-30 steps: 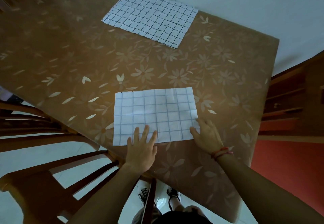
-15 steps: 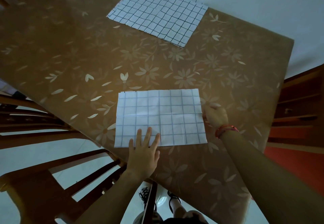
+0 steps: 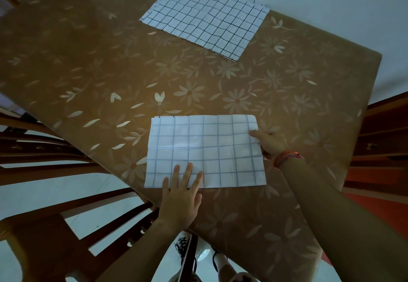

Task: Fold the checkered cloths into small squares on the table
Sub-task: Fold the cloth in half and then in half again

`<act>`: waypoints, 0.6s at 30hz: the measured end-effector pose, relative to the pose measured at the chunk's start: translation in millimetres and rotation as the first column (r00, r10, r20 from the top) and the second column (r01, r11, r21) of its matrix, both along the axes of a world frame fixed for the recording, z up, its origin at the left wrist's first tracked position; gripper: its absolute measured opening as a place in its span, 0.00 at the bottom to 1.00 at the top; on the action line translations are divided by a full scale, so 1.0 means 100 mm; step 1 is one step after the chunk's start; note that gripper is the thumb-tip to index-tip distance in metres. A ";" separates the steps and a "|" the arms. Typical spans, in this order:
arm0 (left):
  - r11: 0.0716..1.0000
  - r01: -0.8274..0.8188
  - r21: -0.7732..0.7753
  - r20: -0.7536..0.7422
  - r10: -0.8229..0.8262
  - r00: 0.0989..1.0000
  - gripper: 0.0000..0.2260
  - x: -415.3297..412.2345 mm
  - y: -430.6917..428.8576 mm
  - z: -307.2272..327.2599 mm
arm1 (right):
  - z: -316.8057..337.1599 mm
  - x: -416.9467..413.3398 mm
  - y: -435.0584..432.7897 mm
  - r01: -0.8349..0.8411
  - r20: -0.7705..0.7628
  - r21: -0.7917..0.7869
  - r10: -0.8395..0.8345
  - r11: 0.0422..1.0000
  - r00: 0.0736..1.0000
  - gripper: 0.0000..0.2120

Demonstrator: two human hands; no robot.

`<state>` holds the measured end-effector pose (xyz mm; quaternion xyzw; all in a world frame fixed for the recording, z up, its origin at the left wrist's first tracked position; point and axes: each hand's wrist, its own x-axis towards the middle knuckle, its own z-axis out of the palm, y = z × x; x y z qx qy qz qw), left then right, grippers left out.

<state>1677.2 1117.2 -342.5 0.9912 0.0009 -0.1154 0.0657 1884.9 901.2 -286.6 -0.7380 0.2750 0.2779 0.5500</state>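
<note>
The right hand point(image 3: 270, 143) has climbed to the right edge of the near white checkered cloth point(image 3: 205, 151) on the brown flowered table point(image 3: 88, 60), pinching it; the left hand point(image 3: 180, 197) presses flat. Seems light, limp: lift by this edge.

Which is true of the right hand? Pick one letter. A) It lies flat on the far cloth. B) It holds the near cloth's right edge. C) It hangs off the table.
B: the right hand holds the near checkered cloth at its right edge, thumb on top.
</note>
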 end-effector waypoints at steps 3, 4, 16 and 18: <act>1.000 0.002 -0.003 -0.016 -0.002 1.000 0.29 0.01 0.00 0.01 | -0.01 0.02 -0.02 -0.064 0.000 -0.042 0.064 0.997 0.998 0.12; 1.000 -0.001 -0.002 -0.026 0.001 1.000 0.30 0.01 -0.01 0.02 | -0.01 0.02 -0.03 -0.078 0.003 -0.045 0.078 0.996 0.997 0.10; 0.990 0.063 -0.125 -0.030 -0.067 0.997 0.31 0.39 -0.26 0.19 | 0.32 -0.45 -0.35 0.158 0.155 -0.055 -0.148 0.986 0.977 0.05; 0.981 0.079 -0.178 -0.013 -0.083 0.996 0.31 0.43 -0.41 0.24 | 0.37 -0.56 -0.38 0.231 0.154 -0.026 -0.224 0.973 0.962 0.06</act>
